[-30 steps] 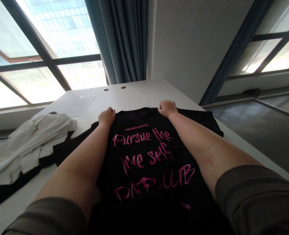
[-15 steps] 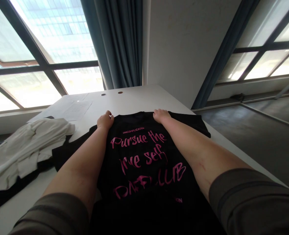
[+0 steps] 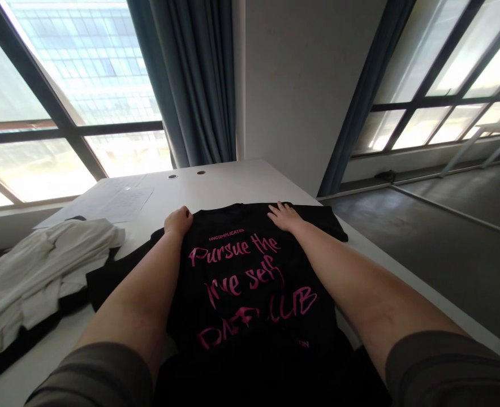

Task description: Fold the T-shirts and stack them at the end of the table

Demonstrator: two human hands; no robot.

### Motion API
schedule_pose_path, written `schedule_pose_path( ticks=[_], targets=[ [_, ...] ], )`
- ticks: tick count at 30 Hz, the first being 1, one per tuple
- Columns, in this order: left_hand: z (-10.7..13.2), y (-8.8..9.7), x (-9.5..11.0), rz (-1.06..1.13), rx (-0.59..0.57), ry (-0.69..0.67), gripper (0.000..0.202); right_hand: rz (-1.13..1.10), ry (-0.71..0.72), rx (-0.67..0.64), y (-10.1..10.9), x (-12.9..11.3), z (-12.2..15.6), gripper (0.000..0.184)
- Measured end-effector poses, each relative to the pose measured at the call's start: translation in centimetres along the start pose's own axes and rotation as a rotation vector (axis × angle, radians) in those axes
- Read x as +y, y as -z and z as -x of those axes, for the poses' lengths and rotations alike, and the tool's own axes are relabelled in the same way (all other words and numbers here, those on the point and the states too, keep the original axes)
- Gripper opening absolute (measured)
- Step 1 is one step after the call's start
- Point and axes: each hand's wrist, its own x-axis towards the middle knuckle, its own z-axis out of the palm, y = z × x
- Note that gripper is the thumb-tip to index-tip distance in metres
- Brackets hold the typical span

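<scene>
Where the black T-shirt (image 3: 250, 282) lies flat, pink lettering up, on the near middle of the white tabletop (image 3: 233, 181), both hands rest at its far edge. Left hand (image 3: 177, 220): grip curled shut, pinching the far-left shoulder of the cloth, as a second ago. Right hand (image 3: 284, 217): grip now spread, fingers flat on the far-right shoulder, where it was curled before. Left of the shirt, a crumpled white garment (image 3: 42, 265); beyond it, paper sheets (image 3: 114, 198). The shirt itself has not shifted on the tabletop.
</scene>
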Motion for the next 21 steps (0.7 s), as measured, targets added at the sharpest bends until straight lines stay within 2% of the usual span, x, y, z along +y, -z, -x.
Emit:
schedule_pose_path(
  ticks=[3,7,13,16,19,21],
  targets=[
    [-0.2,-0.2,-0.2,-0.004,0.004,0.009,0.022,-0.051,-0.030,0.056,0.2,1.1,0.1,0.073],
    [-0.4,-0.5,-0.3,-0.011,0.013,0.016,0.023,-0.127,-0.047,0.127,0.8,3.1,0.2,0.067],
    [-0.6,-0.8,-0.4,-0.018,0.020,0.032,0.023,-0.202,-0.163,0.132,1.9,9.2,1.5,0.068],
    [-0.6,-0.9,-0.4,-0.017,0.020,0.034,0.023,-0.184,-0.197,0.086,2.0,11.7,2.0,0.065],
    [-0.6,-0.8,-0.4,-0.017,0.018,0.035,0.023,-0.144,-0.230,0.042,1.6,12.6,2.1,0.061],
    [-0.5,-0.6,-0.2,-0.018,0.018,0.039,0.023,-0.108,-0.310,0.045,1.4,12.6,2.1,0.067]
  ],
)
